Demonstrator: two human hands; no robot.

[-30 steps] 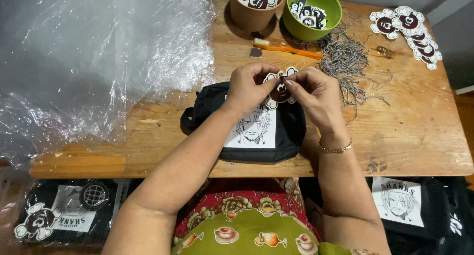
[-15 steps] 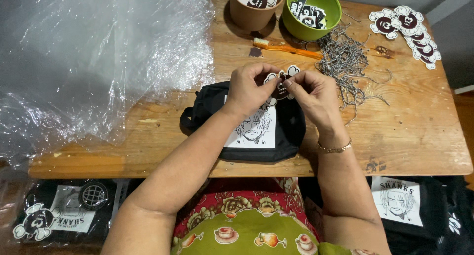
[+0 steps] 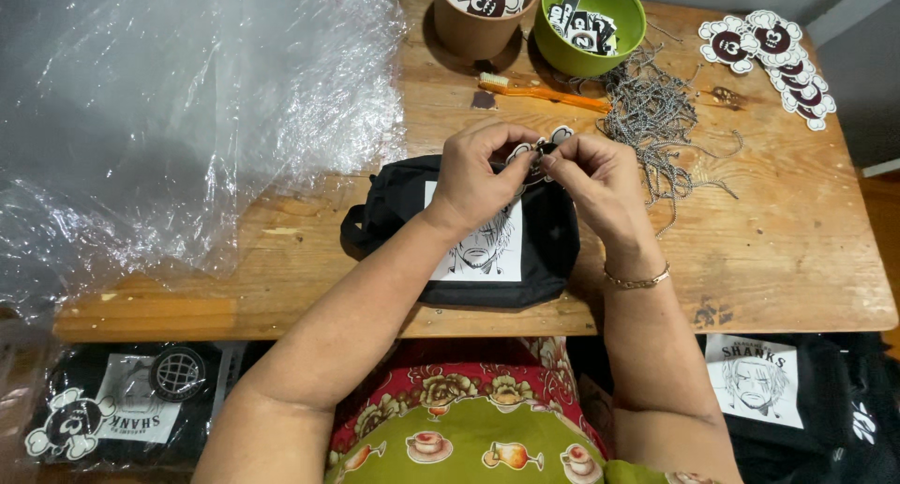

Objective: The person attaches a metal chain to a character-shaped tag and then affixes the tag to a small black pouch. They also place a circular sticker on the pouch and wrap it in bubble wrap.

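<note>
The left hand (image 3: 478,170) and the right hand (image 3: 592,170) meet above the top edge of a black pouch (image 3: 469,235), and the fingertips of both are pinched together on a small black-and-white charm (image 3: 542,146). The charm sits between the two hands, mostly hidden by the fingers. The pouch lies flat on the wooden desk (image 3: 787,249), directly under the hands, with a white printed patch (image 3: 483,249) on its front. Just to the right lies a pile of thin metal chains (image 3: 656,118). Farther away stand a green bowl (image 3: 623,43) and a brown cup (image 3: 473,34). A clear plastic sheet (image 3: 187,109) covers the left part of the desk.
</note>
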